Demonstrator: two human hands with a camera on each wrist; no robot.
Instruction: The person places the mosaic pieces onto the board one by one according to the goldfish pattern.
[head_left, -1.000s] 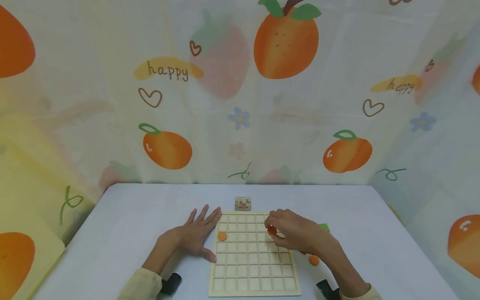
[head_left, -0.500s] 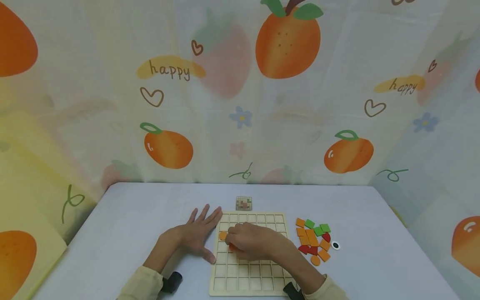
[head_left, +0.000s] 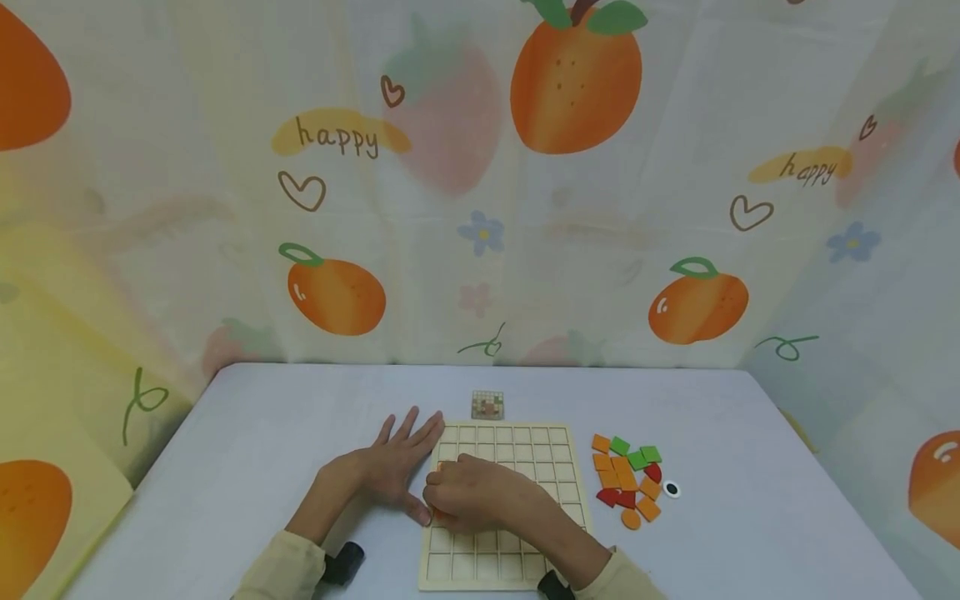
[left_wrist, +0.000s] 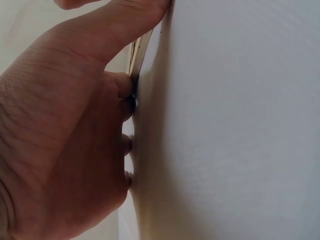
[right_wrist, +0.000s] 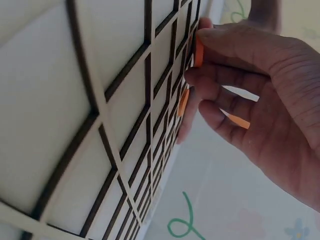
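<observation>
A pale wooden grid board (head_left: 551, 473) lies on the white table. My right hand (head_left: 483, 496) is over its left columns, pinching an orange piece (right_wrist: 199, 52) between thumb and fingers at the grid, as the right wrist view shows. Another orange piece (right_wrist: 183, 102) sits in a cell close by; in the head view my right hand mostly covers it. My left hand (head_left: 386, 467) rests with fingers spread on the table, thumb and fingertips touching the board's left edge. The left wrist view (left_wrist: 60, 125) shows mainly the palm side of this hand.
Right of the board lies a loose group of orange pieces (head_left: 609, 480), green squares (head_left: 637, 461), red pieces (head_left: 652, 472) and a white piece with a black centre (head_left: 671, 489). Behind the board is a small patterned card (head_left: 487, 405). A printed curtain (head_left: 525, 333) hangs beyond the table.
My right hand has carried the orange piece from the board's upper right to its left side, then slightly further left and nearer me. The left hand has stayed put.
</observation>
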